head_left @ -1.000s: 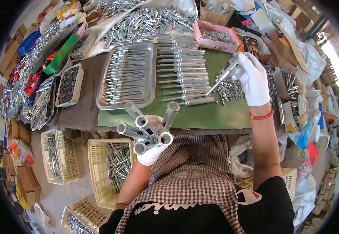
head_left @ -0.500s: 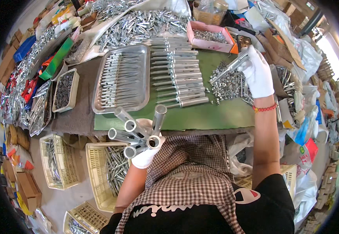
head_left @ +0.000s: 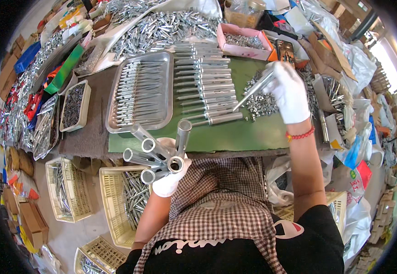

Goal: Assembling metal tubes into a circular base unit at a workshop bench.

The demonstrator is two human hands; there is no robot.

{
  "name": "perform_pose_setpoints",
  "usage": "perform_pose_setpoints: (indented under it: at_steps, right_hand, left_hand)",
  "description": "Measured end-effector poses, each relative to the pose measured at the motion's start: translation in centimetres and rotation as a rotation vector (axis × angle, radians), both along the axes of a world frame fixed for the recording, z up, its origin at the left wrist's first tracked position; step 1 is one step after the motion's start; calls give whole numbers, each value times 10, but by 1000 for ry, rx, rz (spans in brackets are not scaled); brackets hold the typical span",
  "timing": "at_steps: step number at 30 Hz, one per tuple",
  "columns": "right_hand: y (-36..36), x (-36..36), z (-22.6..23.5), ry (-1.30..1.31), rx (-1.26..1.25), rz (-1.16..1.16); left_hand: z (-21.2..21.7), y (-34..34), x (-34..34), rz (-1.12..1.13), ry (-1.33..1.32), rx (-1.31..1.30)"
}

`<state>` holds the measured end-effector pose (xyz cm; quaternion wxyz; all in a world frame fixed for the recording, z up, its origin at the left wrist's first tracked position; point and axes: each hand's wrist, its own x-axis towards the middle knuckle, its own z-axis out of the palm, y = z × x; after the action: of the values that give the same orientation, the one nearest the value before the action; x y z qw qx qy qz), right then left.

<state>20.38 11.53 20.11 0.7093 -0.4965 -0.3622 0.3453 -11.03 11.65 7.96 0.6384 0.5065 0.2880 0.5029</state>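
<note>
My left hand (head_left: 165,183), in a white glove, is closed around a bunch of hollow metal tubes (head_left: 183,138), their open ends fanned upward in front of the table edge. In my gloved right hand (head_left: 291,96) is a slim metal tube with a pointed tip (head_left: 256,91), slanting down to the left. Its tip hangs by the near end of a row of similar metal tubes with thin rods (head_left: 219,97) on the green mat (head_left: 171,142). Below and behind that hand lies a heap of small metal parts (head_left: 261,106).
A metal tray (head_left: 168,98) of thin pointed rods stands left of the row. Beyond are a pink box (head_left: 226,49) of small parts and a large pile of metal pieces (head_left: 162,32). A bin of dark screws (head_left: 75,105) sits left; plastic crates (head_left: 111,201) stand below.
My right hand has moved left and toward me with the pointed tube, from above the small parts to the row's near end. My left hand has barely shifted.
</note>
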Motion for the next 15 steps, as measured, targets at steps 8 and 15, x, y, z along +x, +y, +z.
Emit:
perform_pose_setpoints:
  at_steps: [8,15]
  right_hand:
    - [1,0,3,-143,-93,-65]
    - [-2,0,10,-249,-86,-118]
  left_hand:
    - [8,1,0,-39,-79,-20]
    - [5,-3,-1,-22,-56,7]
